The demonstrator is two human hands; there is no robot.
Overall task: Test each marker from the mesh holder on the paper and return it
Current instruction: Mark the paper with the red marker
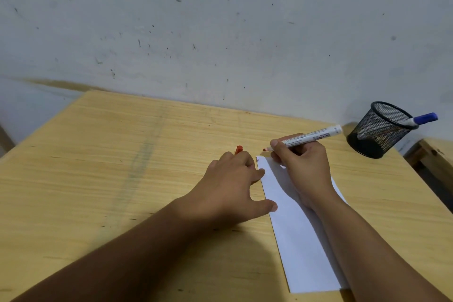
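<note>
Hands: right (pixel 300 162) pinching marker (pixel 311 136), left (pixel 235 179) holding red cap (pixel 239 149); wooden table (pixel 122 167), scuffed wall (pixel 220 32).

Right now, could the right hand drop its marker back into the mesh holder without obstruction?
Probably yes: the right hand holds the red marker, and only bare table separates it from the mesh holder.

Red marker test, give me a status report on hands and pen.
Right hand grips uncapped white red-tipped marker, tip off white paper. Left hand holds red cap. Nothing blocking.
</note>
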